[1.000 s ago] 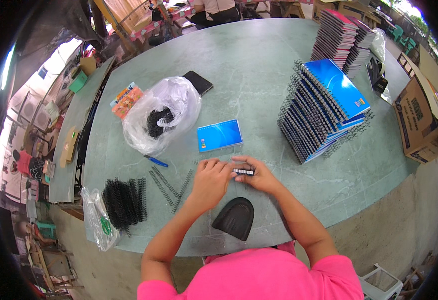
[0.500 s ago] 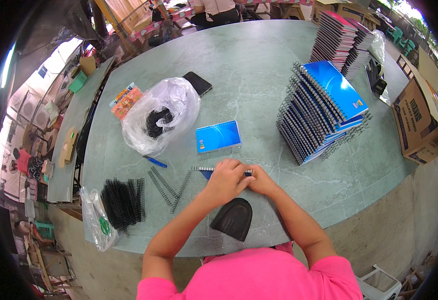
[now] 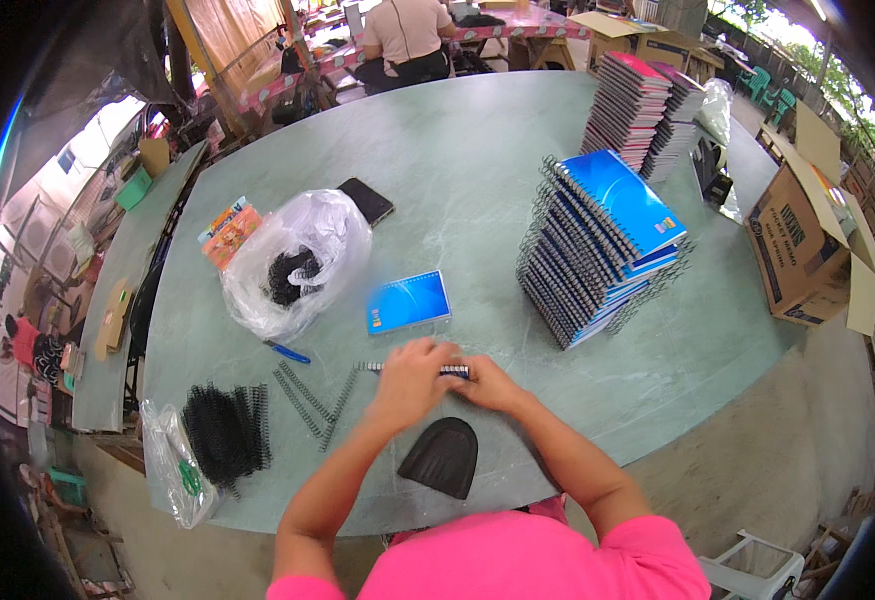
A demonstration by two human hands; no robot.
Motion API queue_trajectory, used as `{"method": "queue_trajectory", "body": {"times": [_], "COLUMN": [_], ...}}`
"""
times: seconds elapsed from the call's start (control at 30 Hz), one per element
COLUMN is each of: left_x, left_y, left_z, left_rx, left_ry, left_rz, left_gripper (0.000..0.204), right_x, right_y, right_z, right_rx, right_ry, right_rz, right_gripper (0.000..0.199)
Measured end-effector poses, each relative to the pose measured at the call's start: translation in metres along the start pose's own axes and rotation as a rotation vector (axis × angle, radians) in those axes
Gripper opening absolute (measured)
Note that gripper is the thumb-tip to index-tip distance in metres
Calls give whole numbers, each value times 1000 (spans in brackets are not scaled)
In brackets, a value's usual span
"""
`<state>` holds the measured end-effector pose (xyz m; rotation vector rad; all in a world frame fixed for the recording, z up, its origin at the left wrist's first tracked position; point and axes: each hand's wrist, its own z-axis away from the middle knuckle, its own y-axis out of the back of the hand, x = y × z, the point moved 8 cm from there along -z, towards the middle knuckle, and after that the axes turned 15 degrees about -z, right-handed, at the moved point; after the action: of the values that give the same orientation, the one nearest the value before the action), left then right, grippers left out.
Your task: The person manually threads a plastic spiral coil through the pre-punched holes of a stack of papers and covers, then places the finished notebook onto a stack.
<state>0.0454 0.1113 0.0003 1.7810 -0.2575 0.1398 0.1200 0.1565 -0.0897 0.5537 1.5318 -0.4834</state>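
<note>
Black curved pad (image 3: 443,455) nearest, at the table edge. Just past it, left hand (image 3: 413,380) and right hand (image 3: 488,385) both curled onto a black spiral binding coil (image 3: 455,371), lying flat, long axis left-right. Beyond: small blue notebook (image 3: 410,301), then the leaning notebook stack (image 3: 598,250).

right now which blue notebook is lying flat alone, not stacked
The small blue notebook just beyond both hands; the other blue-covered ones lean stacked in the spiral-bound pile farther right.
</note>
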Motion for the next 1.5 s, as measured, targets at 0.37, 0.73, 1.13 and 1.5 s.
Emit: {"method": "queue_trajectory", "body": {"times": [0.37,0.73,1.13,1.5], "left_x": [33,10,10,4], "left_y": [32,47,20,1], "left_z": [33,45,48,54], "left_rx": [204,227,34,-31], "left_ry": [-32,4,-35,-35], "left_rz": [227,330,325,234], "left_gripper": [28,24,15,13], "right_x": [-43,-279,-252,-295], "right_y": [-6,206,252,97], "right_z": [28,51,35,31], "right_rx": [185,594,524,677], "right_ry": [-135,281,182,854], "right_rz": [-571,627,805,1174], "right_gripper": [59,41,29,28]}}
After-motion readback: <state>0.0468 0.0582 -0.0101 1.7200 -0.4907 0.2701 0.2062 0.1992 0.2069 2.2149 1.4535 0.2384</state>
